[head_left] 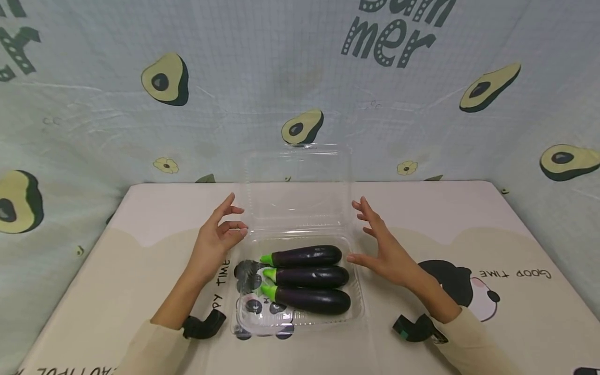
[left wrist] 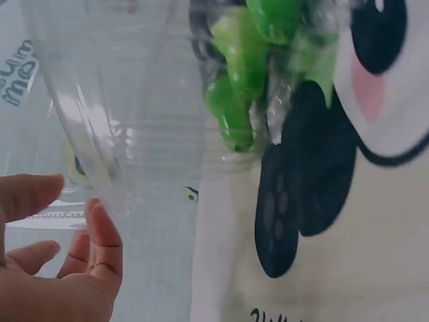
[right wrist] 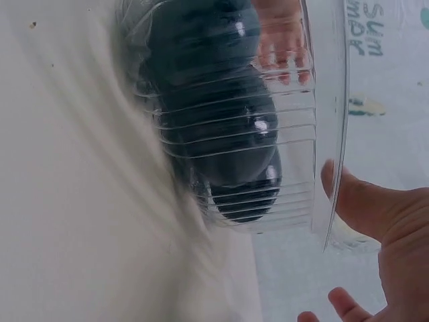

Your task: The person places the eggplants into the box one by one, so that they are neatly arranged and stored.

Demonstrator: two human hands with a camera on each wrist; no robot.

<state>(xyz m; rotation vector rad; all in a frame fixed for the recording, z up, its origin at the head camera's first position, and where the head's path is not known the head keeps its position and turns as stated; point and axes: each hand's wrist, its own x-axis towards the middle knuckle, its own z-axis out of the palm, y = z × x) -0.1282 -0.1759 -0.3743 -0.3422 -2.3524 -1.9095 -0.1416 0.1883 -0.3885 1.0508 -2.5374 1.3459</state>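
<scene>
Three dark purple eggplants (head_left: 312, 300) with green stem ends lie side by side in a clear plastic clamshell box (head_left: 361, 307). Its transparent lid (head_left: 298, 208) stands raised at the back. At the box's left back corner is my left hand (head_left: 213, 242), fingers loosely bent and nothing held. My right hand (head_left: 389, 250) is spread at the right side, thumb pointing to the rim. The right wrist view shows that thumb (right wrist: 365, 201) right at the rim, with the eggplants' rounded ends behind the ribbed wall. Green stems (left wrist: 234, 60) show through plastic in the left wrist view.
The box stands on a table with a printed cloth (head_left: 154, 265), which carries panda drawings and lettering. Behind rises a pale curtain (head_left: 234, 104) with avocado prints. Black wrist-worn devices (head_left: 203, 325) sit below both wrists. A small dark object (head_left: 586, 371) lies at the near right corner.
</scene>
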